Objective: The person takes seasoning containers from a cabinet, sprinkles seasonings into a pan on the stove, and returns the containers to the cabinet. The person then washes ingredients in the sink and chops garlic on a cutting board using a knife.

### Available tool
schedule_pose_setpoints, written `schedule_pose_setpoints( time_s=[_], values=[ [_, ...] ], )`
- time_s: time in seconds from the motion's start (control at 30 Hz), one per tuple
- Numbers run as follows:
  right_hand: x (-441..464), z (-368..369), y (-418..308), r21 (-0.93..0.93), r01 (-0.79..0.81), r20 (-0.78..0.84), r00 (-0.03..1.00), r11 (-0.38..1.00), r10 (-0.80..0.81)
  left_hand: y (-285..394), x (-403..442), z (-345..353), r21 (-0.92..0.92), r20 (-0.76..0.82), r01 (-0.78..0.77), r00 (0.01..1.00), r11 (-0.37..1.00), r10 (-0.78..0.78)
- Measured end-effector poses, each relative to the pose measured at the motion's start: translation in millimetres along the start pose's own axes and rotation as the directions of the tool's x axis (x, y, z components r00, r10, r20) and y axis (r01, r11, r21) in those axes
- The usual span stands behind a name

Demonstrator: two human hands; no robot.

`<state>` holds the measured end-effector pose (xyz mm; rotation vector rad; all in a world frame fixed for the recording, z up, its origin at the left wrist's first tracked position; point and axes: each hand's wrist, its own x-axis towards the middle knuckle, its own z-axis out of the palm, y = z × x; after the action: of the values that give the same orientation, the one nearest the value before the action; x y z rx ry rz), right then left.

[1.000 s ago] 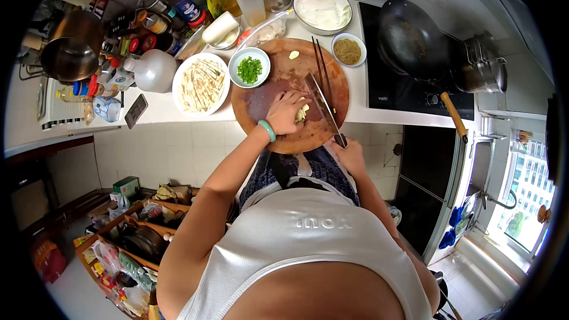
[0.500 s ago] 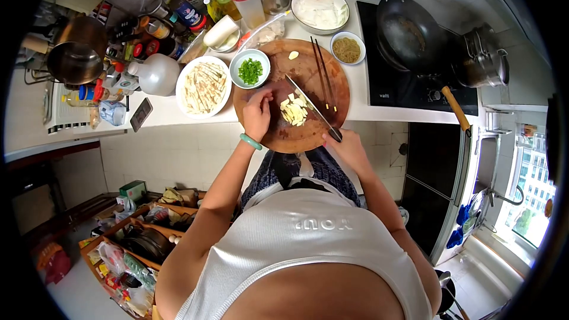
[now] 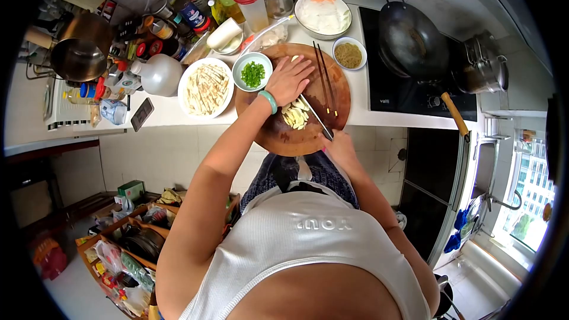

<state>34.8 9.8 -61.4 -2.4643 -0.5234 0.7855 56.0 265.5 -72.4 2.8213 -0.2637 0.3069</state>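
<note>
My left hand (image 3: 288, 79), a green bangle on its wrist, reaches over the round wooden cutting board (image 3: 278, 137) with its fingers stretched out. At its fingertips lies a pale garlic clove (image 3: 294, 58), partly covered. The hand hides the far end of the kitchen knife (image 3: 316, 111). Near the board's right front edge, my right hand (image 3: 340, 148) is closed around the knife's black handle. Left of the blade is a pile of sliced garlic (image 3: 295, 117). A pair of dark chopsticks (image 3: 325, 77) lies on the board's right side.
A bowl of chopped green onion (image 3: 253, 74) and a plate of pale strips (image 3: 206, 88) stand left. Behind are a large white bowl (image 3: 323, 15) and a small bowl of brown contents (image 3: 348, 54). A wok (image 3: 413, 38) sits on the stove at right.
My left hand has moved away from beside the garlic pile, forward and right to the far part of the board, its fingers now extended. The right hand still holds the knife.
</note>
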Motion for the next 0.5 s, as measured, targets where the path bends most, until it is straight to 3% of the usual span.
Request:
schedule_pose_setpoints(
  time_s=[0.2,0.37,0.5],
  values=[
    [1,9,9,0.050,-0.043,-0.032,0.998,0.998,0.045,9,10,-1,0.046,0.040,-0.021,0.999,0.999,0.019],
    [-3,14,22,0.215,-0.061,-0.031,0.997,0.975,0.069,33,16,-20,0.024,-0.010,-0.074,0.997,0.997,0.074],
    [-2,6,6,0.155,0.011,-0.054,0.999,0.988,-0.002,16,-3,-14,0.072,0.017,-0.004,1.000,0.997,0.002]
  ],
)
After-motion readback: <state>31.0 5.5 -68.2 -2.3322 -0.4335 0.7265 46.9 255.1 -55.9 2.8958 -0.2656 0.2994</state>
